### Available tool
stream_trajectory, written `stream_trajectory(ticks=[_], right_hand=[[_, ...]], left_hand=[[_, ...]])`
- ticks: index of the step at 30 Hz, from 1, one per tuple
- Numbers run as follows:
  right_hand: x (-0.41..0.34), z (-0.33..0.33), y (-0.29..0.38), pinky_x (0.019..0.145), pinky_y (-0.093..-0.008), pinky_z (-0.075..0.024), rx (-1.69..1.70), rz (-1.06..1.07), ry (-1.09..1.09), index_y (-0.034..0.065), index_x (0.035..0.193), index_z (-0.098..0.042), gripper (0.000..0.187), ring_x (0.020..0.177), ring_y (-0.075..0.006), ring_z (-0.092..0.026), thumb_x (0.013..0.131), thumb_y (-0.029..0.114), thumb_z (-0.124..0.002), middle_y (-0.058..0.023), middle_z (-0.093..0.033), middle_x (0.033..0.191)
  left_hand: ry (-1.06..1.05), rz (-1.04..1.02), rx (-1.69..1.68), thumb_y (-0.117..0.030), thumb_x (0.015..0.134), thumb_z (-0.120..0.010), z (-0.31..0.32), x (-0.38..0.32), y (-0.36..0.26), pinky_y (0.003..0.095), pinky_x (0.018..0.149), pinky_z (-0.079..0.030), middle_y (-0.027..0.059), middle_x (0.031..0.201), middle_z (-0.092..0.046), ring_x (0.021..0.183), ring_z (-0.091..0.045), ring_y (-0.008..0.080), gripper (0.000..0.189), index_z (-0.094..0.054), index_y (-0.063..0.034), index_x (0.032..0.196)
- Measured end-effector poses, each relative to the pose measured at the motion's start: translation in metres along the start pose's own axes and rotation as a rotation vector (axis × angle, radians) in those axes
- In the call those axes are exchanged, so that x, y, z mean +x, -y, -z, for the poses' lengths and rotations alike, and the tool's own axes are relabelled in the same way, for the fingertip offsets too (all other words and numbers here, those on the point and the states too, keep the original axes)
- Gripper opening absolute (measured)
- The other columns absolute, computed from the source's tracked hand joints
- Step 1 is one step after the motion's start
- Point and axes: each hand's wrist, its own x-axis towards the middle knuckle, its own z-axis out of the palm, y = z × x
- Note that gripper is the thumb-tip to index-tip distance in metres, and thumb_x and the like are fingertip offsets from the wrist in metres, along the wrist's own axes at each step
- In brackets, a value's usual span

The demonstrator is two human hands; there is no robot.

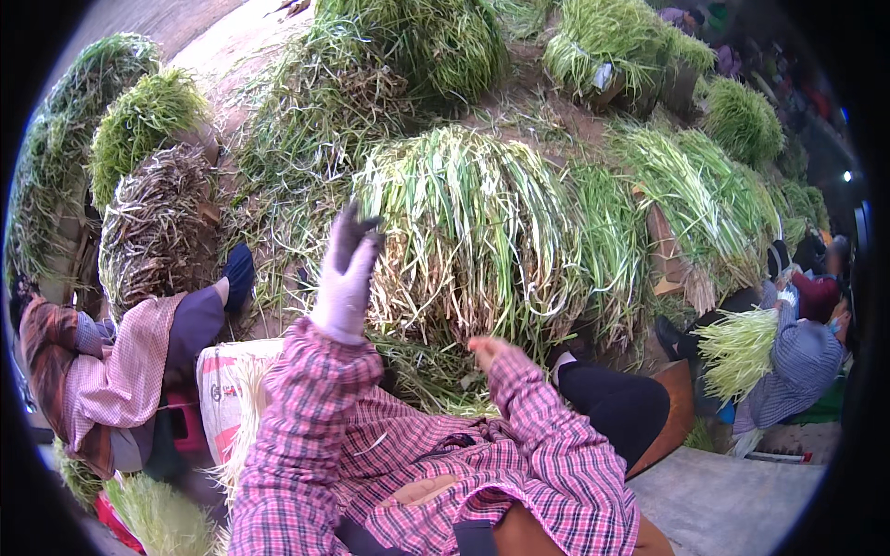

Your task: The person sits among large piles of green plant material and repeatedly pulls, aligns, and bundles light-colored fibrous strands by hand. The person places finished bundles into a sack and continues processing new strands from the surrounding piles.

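Observation:
My left hand (346, 278) wears a whitish glove with dark fingertips. It is raised at the left side of a large heap of long green leafy stalks (473, 208), fingers apart and nothing visible in them. Pale and brownish root ends (445, 299) of the heap face me. My right hand (488, 351) is low before the heap's near edge, with orange at a fingertip; whether its fingers hold anything cannot be made out. Between both arms, loose green leaves (431, 375) lie on the ground. Pale stalks (243, 396) rest on a printed white sack (212, 382) beside my left arm.
A seated person (118, 375) is at the left, near a brown withered bundle (153, 222). Another person (799, 368) at the right has a pale green bunch (740, 344). More green heaps (612, 48) stand behind. A brown board (667, 410) is beside my right knee.

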Motion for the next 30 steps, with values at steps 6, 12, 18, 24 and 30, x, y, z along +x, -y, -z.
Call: stream_trajectory(ticks=[6, 12, 18, 24, 30], right_hand=[[0.094, 0.039, 0.056, 0.095, -0.0367, -0.0420, 0.061, 0.082, 0.119, 0.0050, 0.122, -0.047, 0.056, 0.108, -0.0242, -0.050, 0.080, 0.035, -0.069, -0.0174, -0.051, 0.120], [0.068, 0.063, 0.079, 0.074, -0.0293, -0.0508, 0.513, 0.021, -0.044, 0.0047, 0.105, -0.057, 0.031, 0.082, -0.0156, -0.061, 0.083, 0.021, -0.070, -0.0068, -0.065, 0.090], [0.025, 0.065, 0.080, 0.059, -0.0240, -0.0467, 0.799, 0.304, -0.030, 0.0015, 0.099, -0.052, 0.025, 0.062, -0.0108, -0.055, 0.089, 0.021, -0.064, -0.0031, -0.060, 0.076], [-0.007, 0.048, 0.071, 0.063, -0.0284, -0.0504, 0.391, 0.408, 0.042, 0.0026, 0.097, -0.054, 0.030, 0.067, -0.0134, -0.058, 0.082, 0.022, -0.071, -0.0021, -0.060, 0.075], [-0.015, 0.050, 0.073, 0.064, -0.0247, -0.0477, 1.043, 0.204, 0.153, 0.0027, 0.098, -0.058, 0.015, 0.070, -0.0106, -0.057, 0.088, 0.012, -0.064, -0.0018, -0.063, 0.082]], left_hand=[[0.018, 0.392, 0.168, -0.002, 0.091, -0.051, -0.026, 0.003, 0.075, 0.0282, 0.086, -0.051, 0.0122, 0.114, -0.059, 0.098, -0.061, 0.0184, 0.037, -0.046, 0.0003, 0.128], [0.006, 0.442, 0.099, -0.009, 0.092, -0.053, -0.015, 0.027, 0.088, 0.0272, 0.077, -0.051, 0.0091, 0.103, -0.062, 0.087, -0.061, 0.0147, 0.037, -0.048, -0.0003, 0.127], [0.078, 0.687, 0.116, -0.023, 0.094, -0.052, -0.018, 0.030, 0.104, 0.0246, 0.060, -0.048, 0.0049, 0.086, -0.063, 0.068, -0.058, 0.0115, 0.027, -0.059, -0.0029, 0.110], [0.266, 0.927, 0.375, -0.029, 0.088, -0.062, -0.017, 0.020, 0.132, 0.0247, 0.052, -0.043, 0.0004, 0.075, -0.060, 0.061, -0.054, 0.0089, 0.028, -0.062, -0.0049, 0.102], [0.252, 0.854, -0.009, -0.025, 0.089, -0.064, -0.022, 0.013, 0.124, 0.0236, 0.054, -0.047, -0.0014, 0.075, -0.060, 0.059, -0.054, 0.0093, 0.026, -0.062, -0.0057, 0.106]])
